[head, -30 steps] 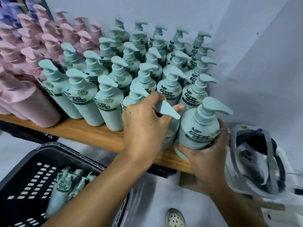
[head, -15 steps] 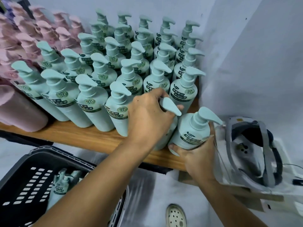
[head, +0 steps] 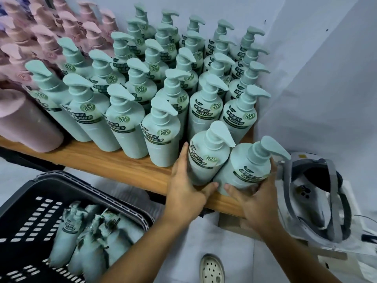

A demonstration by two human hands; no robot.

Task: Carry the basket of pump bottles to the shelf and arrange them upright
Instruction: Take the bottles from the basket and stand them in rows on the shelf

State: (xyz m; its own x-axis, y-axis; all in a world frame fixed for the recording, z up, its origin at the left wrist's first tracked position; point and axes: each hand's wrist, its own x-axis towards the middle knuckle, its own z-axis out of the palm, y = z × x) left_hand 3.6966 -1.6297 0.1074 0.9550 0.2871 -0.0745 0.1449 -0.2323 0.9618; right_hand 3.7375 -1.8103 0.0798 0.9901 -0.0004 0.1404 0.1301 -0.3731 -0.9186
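Several mint-green pump bottles stand upright in rows on a wooden shelf (head: 122,168). Two more stand at the shelf's front right edge. My left hand (head: 183,190) wraps the base of the left front bottle (head: 206,158). My right hand (head: 257,203) cups the right front bottle (head: 251,166) from below and from the right. A black slotted basket (head: 26,211) sits below the shelf at lower left, with a few green bottles (head: 91,235) lying in it.
Pink pump bottles (head: 40,37) fill the shelf's left side; one large pink bottle (head: 26,123) lies near the front. White walls close the corner behind and to the right. A white headset with grey straps (head: 318,199) rests at the right. A shoe (head: 211,268) shows below.
My left hand has dropped from the pump head of the front bottle to its base. My right hand still holds the rightmost bottle. The camera has moved closer.
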